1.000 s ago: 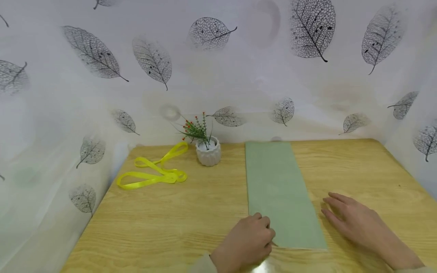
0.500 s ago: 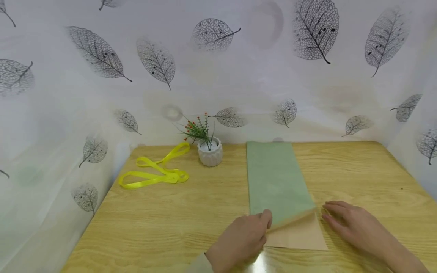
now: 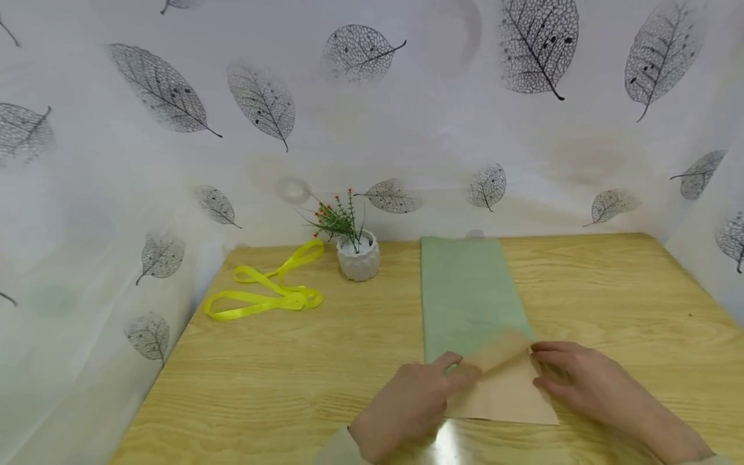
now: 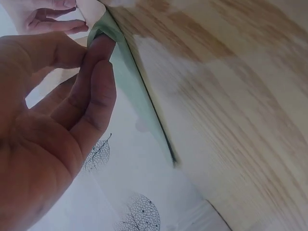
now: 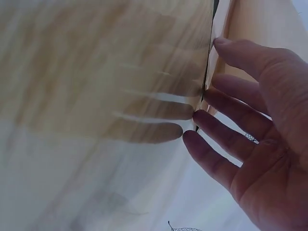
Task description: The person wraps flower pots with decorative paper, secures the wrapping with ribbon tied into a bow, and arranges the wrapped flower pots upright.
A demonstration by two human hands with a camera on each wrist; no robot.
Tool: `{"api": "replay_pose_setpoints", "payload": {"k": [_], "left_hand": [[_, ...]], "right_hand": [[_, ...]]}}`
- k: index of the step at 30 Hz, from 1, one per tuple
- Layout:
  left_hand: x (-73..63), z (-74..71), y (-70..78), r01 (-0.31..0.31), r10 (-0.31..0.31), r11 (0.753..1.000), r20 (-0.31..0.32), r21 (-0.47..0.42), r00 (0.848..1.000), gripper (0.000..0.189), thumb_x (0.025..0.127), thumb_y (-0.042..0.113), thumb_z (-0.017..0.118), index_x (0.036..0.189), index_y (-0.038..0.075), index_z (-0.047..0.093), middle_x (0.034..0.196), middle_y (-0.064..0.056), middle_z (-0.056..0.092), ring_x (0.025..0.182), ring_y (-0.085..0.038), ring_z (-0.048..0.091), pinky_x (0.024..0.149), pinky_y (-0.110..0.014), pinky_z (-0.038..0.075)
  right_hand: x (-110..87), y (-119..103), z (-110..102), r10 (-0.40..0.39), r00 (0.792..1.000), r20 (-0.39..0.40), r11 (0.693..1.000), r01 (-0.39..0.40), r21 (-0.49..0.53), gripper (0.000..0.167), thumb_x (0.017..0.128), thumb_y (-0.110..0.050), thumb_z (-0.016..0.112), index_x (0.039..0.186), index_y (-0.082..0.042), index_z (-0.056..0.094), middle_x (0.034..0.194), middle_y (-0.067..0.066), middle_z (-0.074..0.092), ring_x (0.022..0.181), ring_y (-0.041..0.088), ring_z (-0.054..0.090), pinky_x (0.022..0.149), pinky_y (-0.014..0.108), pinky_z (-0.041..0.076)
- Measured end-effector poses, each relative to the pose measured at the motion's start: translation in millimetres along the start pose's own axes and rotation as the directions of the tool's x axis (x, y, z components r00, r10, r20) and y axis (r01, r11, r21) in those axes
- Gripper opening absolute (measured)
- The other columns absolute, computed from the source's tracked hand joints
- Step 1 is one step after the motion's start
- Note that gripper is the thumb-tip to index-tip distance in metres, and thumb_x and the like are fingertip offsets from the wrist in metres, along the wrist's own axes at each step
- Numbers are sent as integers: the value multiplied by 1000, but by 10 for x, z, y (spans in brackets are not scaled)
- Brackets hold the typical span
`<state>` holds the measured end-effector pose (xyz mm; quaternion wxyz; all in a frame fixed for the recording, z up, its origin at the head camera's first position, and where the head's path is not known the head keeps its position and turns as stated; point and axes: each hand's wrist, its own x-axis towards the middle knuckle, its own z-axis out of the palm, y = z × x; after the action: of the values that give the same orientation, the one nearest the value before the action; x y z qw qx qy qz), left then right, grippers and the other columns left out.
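A long folded paper (image 3: 473, 290), green outside and peach inside, lies on the wooden table. Its near end is partly turned back, so the peach inner face (image 3: 506, 395) shows. My left hand (image 3: 409, 397) pinches the lifted flap at its left side; in the left wrist view, the thumb and index finger of that hand (image 4: 62, 91) grip the green edge (image 4: 113, 30). At the paper's right edge is my right hand (image 3: 593, 381), its fingertips right where the fold meets that edge. Its fingers look extended and spread in the right wrist view, along the paper edge (image 5: 219, 43).
Loops of yellow ribbon (image 3: 261, 298) lie at the back left of the table (image 3: 302, 374). Beside them stands a white pot (image 3: 358, 259) with a small red-flowered plant (image 3: 337, 221). A leaf-patterned curtain (image 3: 430, 129) hangs behind the table and along its sides.
My left hand has lifted the near green layer and turned it back, baring the peach face. My right hand has moved slightly left, up to the paper's edge.
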<state>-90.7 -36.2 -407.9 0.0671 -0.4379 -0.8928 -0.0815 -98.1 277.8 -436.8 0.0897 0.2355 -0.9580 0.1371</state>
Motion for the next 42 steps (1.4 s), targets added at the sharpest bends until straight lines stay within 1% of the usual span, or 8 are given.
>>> {"api": "replay_pose_setpoints", "payload": {"k": [9,14,17,22,25,27,34,42], "left_hand": [[30,15,-33,46,-46,999,93,1,995,66,89,11,66,151,15,46,149,2,53,60,1,50,43,-13,29],[66,29,-41,94,-95,995,-25,-26,995,23,101,30,63,120,18,64,121,5,68,68,-1,60,52,-14,43],[111,20,-48,168,-185,978,-141,-125,973,15,102,32,64,101,19,73,97,8,72,72,0,64,59,-11,47],[172,-73,-85,257,-389,841,-201,-476,899,5,96,12,71,94,13,76,85,4,73,69,8,58,63,-7,46],[169,-124,-113,272,-444,752,-156,-600,882,15,95,3,69,107,10,72,96,-2,69,64,9,51,59,-9,47],[163,-136,-126,272,-451,728,-141,-630,882,27,95,0,66,119,10,70,105,-6,67,62,8,47,58,-10,46],[159,-125,-151,222,-385,799,-192,-558,903,53,88,-9,59,137,12,66,116,-8,70,62,2,39,55,-9,37],[74,-167,-234,213,-362,846,-234,-489,902,70,82,-6,64,149,12,54,99,-5,63,63,-1,38,54,-11,34]], "right_hand": [[30,-11,-29,-8,994,112,999,13,-40,26,82,-31,85,104,-19,80,122,5,74,110,32,70,86,49,59],[34,-51,-63,-26,991,132,999,32,-43,30,83,-38,84,104,-17,79,122,8,74,111,35,69,87,52,58],[37,-67,-83,-22,986,164,999,30,-42,44,83,-49,80,107,-12,79,124,10,73,113,38,68,87,54,57],[38,-78,-91,-33,984,174,998,43,-53,42,81,-51,80,101,-13,79,127,12,71,112,39,68,83,54,58],[35,-73,-97,-13,980,198,998,26,-64,44,81,-50,81,101,-11,80,127,11,72,113,38,68,84,53,59],[38,-66,-105,11,973,229,998,5,-70,48,80,-52,81,105,-10,80,127,10,72,115,38,67,85,54,58],[60,-41,-129,64,962,266,997,-50,-59,52,79,-50,82,109,-8,78,127,14,72,113,39,68,82,55,59],[58,-24,-142,99,933,347,995,-99,-15,65,82,-49,80,130,-6,69,134,25,66,115,44,68,83,57,58]]}}
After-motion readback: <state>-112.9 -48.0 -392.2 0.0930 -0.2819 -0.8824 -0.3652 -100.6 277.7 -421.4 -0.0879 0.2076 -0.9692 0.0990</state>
